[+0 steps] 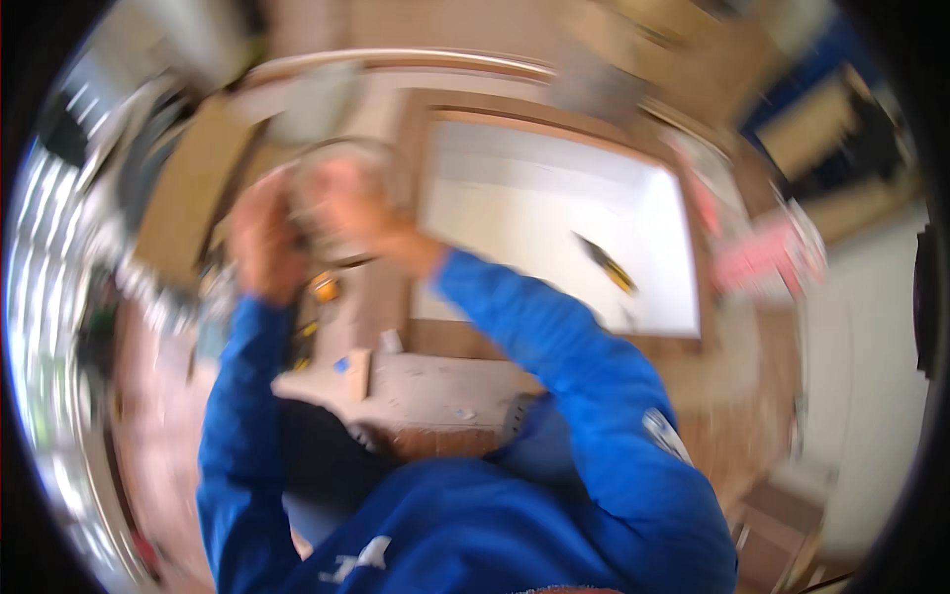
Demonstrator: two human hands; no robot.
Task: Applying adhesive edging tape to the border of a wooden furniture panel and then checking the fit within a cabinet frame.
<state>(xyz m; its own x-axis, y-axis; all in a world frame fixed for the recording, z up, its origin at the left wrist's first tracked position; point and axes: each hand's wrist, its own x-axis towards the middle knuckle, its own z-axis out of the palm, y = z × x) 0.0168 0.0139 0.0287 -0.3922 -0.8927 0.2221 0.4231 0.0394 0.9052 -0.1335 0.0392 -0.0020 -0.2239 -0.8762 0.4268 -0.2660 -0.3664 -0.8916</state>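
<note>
Both hands are close together at the left, above the left side of a brown wooden frame (pixel 406 148), and motion smears them. My left hand (pixel 265 238) is curled, its fingers toward a blurred round thing with a thin dark rim (pixel 371 147). My right hand (pixel 348 203) is bunched in front of that round shape and covers most of it. What kind of thing it is, I cannot tell. Inside the frame, on a white panel (pixel 515 218), lies a black and yellow utility knife (pixel 606 263). An orange round-bodied tool (pixel 325 287) sits just below my hands.
A cardboard piece (pixel 193 188) leans at the left. Below the frame are a small wood block (pixel 359 374) and a yellow and black tool (pixel 304 342). A pink and white package (pixel 767 259) lies to the right, near a white wall or panel (pixel 871 327).
</note>
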